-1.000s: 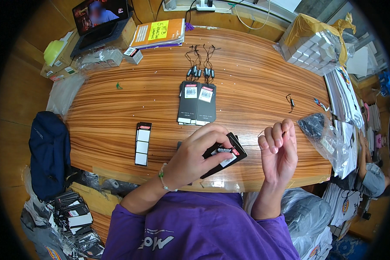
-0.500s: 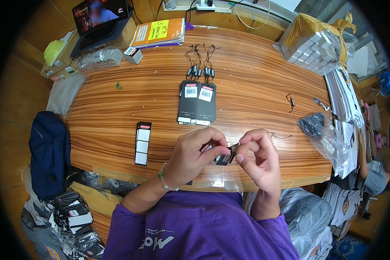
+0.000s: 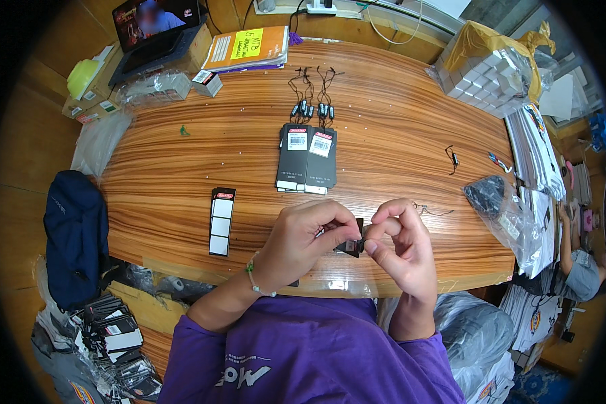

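Note:
Close together over the table's near edge, my two hands work on a small black hang tag [image 3: 349, 248], largely covered by my fingers. My left hand [image 3: 311, 234] is closed, thumb and forefinger pinching at the tag's upper part. The thumb and forefinger of my right hand [image 3: 405, 250] pinch the tag's right side; whether a thin cord is between them too cannot be made out. Further off lie two stacks of dark hang tags [image 3: 292, 158] with white labels, their black strings [image 3: 304, 91] stretched away. To the left is a narrow black strip with white panels [image 3: 221, 222].
On the wooden table [image 3: 161, 161], a loose black string [image 3: 453, 160] and a plastic bag with dark contents [image 3: 498, 209] lie right. A wrapped stack of white boxes [image 3: 488, 77] stands far right. Folders [image 3: 246, 50] and a laptop [image 3: 155, 37] are at the back left; a navy bag [image 3: 76, 236] is left.
My fingers have drawn slightly closer together at the tag, and the tag has turned a little between them. The stacks and the strip lie as before.

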Available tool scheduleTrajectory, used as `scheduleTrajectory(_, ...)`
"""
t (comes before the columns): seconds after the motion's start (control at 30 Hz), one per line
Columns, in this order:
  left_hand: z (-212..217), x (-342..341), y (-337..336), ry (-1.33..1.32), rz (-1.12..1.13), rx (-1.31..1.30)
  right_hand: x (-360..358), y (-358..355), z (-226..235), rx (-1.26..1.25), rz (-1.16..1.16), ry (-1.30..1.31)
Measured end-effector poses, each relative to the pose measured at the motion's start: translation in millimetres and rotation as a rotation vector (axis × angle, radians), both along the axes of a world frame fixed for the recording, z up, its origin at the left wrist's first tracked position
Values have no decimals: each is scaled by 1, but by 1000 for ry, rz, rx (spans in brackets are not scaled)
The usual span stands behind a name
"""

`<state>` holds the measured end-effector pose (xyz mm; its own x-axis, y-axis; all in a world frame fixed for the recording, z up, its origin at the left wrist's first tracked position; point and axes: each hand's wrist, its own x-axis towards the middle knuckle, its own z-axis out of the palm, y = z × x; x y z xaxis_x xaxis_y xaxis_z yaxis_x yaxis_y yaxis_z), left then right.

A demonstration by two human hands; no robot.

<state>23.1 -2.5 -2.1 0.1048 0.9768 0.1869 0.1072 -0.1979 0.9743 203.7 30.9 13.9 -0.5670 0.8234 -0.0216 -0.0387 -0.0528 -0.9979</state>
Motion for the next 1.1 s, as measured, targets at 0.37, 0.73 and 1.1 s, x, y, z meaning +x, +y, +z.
scheduleTrajectory(0.37, 0, 9, -6, -67, 7, 55, -3, -6, 3, 37, -17, 7)
scheduleTrajectory(0.73, 7, 14, -18, -382, -127, -168, 10, -7, -6, 83, 82, 160)
scheduleTrajectory(1.1, 18, -3, 25, 302, 330, 407, -17, 8, -22, -217, 188, 174)
